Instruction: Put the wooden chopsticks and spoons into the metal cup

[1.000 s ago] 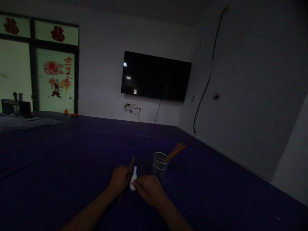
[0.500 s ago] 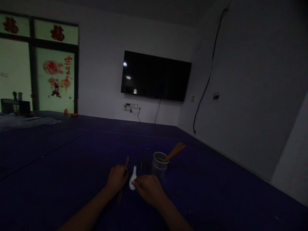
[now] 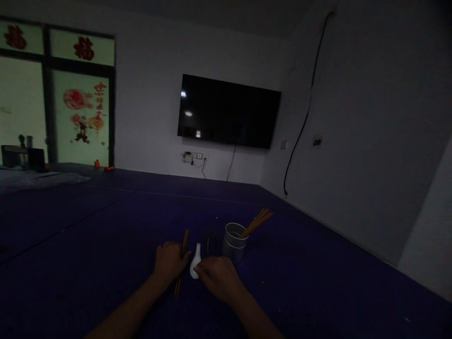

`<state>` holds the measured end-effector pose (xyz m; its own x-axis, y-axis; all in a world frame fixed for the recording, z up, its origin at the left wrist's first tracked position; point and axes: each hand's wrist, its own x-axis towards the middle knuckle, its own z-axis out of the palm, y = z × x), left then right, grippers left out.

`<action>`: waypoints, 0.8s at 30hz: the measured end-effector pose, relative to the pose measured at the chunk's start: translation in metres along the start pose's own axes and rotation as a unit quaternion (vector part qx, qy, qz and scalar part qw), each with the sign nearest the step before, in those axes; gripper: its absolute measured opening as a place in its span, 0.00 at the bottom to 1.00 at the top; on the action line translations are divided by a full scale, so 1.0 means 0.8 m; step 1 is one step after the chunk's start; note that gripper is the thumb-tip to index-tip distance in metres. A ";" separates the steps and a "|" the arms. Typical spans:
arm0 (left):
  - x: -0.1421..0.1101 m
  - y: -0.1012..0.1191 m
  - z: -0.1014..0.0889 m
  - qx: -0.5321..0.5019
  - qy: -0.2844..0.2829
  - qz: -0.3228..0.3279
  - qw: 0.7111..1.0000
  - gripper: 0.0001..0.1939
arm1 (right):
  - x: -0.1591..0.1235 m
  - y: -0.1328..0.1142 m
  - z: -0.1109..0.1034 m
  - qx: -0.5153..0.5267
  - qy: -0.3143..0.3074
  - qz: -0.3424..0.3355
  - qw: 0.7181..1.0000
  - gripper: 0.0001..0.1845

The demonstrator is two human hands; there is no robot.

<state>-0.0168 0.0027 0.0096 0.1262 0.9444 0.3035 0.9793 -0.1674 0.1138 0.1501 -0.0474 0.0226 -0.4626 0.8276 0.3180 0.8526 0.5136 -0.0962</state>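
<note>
Under both hands' fingers (image 3: 184,260), grip on chopsticks (image 3: 177,286) and spoon (image 3: 195,270) can't be told.

Left hand (image 3: 170,262): on chopsticks (image 3: 185,239)
Right hand (image 3: 217,278): fingers on the white spoon's (image 3: 195,262) bowl
Right of the left-hand grip: spoon
Beyond the right-hand grip: cup (image 3: 235,241), sticks (image 3: 257,222) leaning inside

Bare left hand (image 3: 170,261), bare right hand (image 3: 219,278) — uncovered forearms (image 3: 137,299) too, widening from narrower wrists (image 3: 158,278) — finer detail lost in shadow.
</note>
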 end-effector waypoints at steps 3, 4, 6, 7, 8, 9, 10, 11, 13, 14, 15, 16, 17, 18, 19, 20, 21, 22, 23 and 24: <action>-0.001 0.000 0.003 0.003 -0.008 -0.004 1.000 0.23 | 0.001 0.001 0.001 -0.001 -0.004 -0.002 1.000 0.17; -0.001 0.001 0.003 0.001 -0.010 -0.002 1.000 0.22 | 0.001 0.001 0.001 -0.001 -0.003 -0.003 1.000 0.17; -0.001 0.002 0.003 0.001 -0.017 0.002 1.000 0.21 | 0.001 0.002 0.001 -0.002 -0.004 -0.003 1.000 0.17; -0.001 0.003 0.002 0.003 -0.020 0.004 1.000 0.21 | 0.001 0.002 0.001 -0.002 -0.002 -0.002 1.000 0.17; -0.001 0.003 0.002 0.006 -0.023 0.006 1.000 0.20 | 0.001 0.001 0.001 -0.002 -0.002 -0.002 1.000 0.17; -0.001 0.004 0.002 0.008 -0.026 0.007 1.000 0.20 | 0.000 0.001 0.000 -0.002 -0.003 -0.004 1.000 0.17; -0.001 0.004 0.002 0.009 -0.029 0.008 1.000 0.20 | 0.000 0.001 0.000 -0.002 -0.005 -0.005 1.000 0.17; -0.001 0.004 0.002 0.009 -0.030 0.007 0.999 0.20 | 0.000 0.001 -0.001 -0.003 -0.006 -0.005 1.000 0.17; 0.000 0.004 0.004 0.006 -0.030 0.005 1.000 0.19 | 0.000 0.000 -0.003 -0.004 -0.010 -0.003 1.000 0.17; 0.000 0.004 0.004 0.004 -0.030 0.003 1.000 0.19 | 0.000 0.000 -0.003 -0.004 -0.011 -0.002 1.000 0.17; 0.001 0.004 0.004 0.003 -0.030 0.003 1.000 0.19 | 0.000 0.000 -0.004 -0.003 -0.011 -0.002 1.000 0.17; 0.001 0.004 0.004 0.003 -0.030 0.003 1.000 0.19 | 0.000 0.000 -0.004 -0.001 -0.010 -0.002 1.000 0.17; 0.001 0.004 0.004 0.004 -0.030 0.003 1.000 0.18 | 0.000 0.000 -0.003 0.001 -0.008 -0.004 1.000 0.17; 0.001 0.004 0.004 0.004 -0.031 0.005 0.999 0.18 | 0.000 0.000 -0.003 0.003 -0.007 -0.007 1.000 0.17; 0.001 0.004 0.003 0.004 -0.033 0.007 0.999 0.18 | 0.000 0.001 -0.002 0.005 -0.004 -0.008 1.000 0.17; 0.002 0.004 0.003 0.003 -0.036 0.008 0.999 0.18 | 0.000 0.001 -0.001 0.006 -0.002 -0.010 1.000 0.17; 0.002 0.004 0.002 0.001 -0.038 0.008 0.999 0.18 | 0.000 0.001 -0.001 0.005 -0.001 -0.011 1.000 0.17; 0.002 0.004 0.001 0.000 -0.039 0.009 0.999 0.18 | -0.001 0.001 -0.001 0.004 0.000 -0.011 1.000 0.17; 0.002 0.004 0.001 -0.002 -0.040 0.009 0.999 0.18 | -0.001 0.001 0.000 0.003 0.001 -0.010 1.000 0.17; 0.002 0.004 0.000 -0.002 -0.040 0.010 0.999 0.18 | -0.001 0.000 -0.001 0.001 0.002 -0.009 1.000 0.17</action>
<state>-0.0136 0.0041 0.0103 0.1581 0.9604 0.2295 0.9759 -0.1873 0.1117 0.1509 -0.0480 0.0227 -0.4773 0.8173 0.3228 0.8434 0.5292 -0.0929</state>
